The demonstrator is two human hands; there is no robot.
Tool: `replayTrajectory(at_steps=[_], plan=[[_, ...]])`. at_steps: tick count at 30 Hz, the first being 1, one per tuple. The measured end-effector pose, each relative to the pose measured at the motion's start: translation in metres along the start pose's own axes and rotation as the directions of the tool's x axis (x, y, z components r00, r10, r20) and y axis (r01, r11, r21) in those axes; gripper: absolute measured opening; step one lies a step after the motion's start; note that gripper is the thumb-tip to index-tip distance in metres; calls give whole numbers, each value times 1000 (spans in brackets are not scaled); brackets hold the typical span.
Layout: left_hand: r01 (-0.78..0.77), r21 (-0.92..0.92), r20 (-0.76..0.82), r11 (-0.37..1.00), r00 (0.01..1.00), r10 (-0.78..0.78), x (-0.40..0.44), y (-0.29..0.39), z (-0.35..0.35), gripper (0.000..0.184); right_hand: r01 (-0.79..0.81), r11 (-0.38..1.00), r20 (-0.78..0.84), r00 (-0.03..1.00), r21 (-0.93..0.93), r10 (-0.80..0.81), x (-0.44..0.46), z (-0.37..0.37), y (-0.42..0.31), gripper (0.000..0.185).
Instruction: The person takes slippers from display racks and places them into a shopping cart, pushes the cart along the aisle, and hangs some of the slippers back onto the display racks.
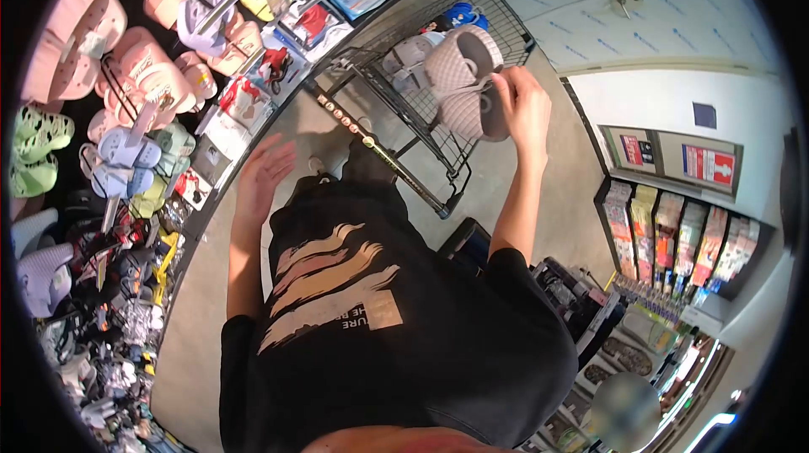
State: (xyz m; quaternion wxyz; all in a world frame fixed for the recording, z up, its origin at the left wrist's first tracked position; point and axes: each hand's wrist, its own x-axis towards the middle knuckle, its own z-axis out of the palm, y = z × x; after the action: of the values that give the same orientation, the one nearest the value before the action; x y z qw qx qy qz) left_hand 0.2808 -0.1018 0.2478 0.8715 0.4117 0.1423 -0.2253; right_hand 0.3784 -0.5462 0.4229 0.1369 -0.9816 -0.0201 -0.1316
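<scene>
You have one shopping cart (383,154) before you, with a single handle bar across its near end. Your right hand (522,103) is above the right side of the cart, its fingers closed on one pair of slippers (465,82), two pale checkered ones lying against each other. The pair is over the cart's basket; you cannot tell whether it touches the wire rim. Your left hand (268,162) is to the left of the cart's handle, its fingers released and loosely spread, holding nothing.

Inside the cart you have a pair of pale clogs (409,61), partly covered by the slippers, and at least one blue item (468,15) farther in; it is probably footwear too, though its shape is hard to make out. The basket's near right part is hidden behind what you hold.

Left of the cart, your display rack (156,69) carries pink, lilac, blue, green and yellow slippers, too many and too overlapped to count, and cut off by the round dark border. Right of the cart you have one door lever (624,5), one dark square (704,116) on the wall and two posters (674,156), their small print unreadable, above several columns of hanging packets (670,230). Well behind the cart on that side, one round patch (625,411) is blurred out.
</scene>
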Motion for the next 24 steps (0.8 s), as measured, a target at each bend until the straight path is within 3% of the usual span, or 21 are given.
replayTrajectory(at_steps=[3, 6, 10, 16, 18, 24], plan=[[31, 60, -274, 998, 962, -14, -13, -22, -47, 48, -39, 998, 101, 994, -57, 45, 18, 42, 38, 29], [73, -15, -369, 997, 927, -74, -30, -52, -99, 48, 3, 993, 132, 991, -121, 13, 29, 101, 88, 26], [125, -36, -564, 991, 816, -124, -70, -82, -131, 49, -105, 982, 266, 953, -159, 145, 43, 167, 129, 27], [125, -123, -659, 984, 731, -175, -134, -122, -161, 53, -109, 978, 351, 921, -178, 166, 51, 262, 167, 24], [126, -182, -739, 975, 636, -220, -154, -133, -170, 55, -92, 982, 401, 903, -164, 151, 50, 289, 170, 24], [195, -164, -829, 967, 504, -242, -200, -148, -168, 63, -72, 993, 452, 886, -96, 108, 57, 356, 166, 23]])
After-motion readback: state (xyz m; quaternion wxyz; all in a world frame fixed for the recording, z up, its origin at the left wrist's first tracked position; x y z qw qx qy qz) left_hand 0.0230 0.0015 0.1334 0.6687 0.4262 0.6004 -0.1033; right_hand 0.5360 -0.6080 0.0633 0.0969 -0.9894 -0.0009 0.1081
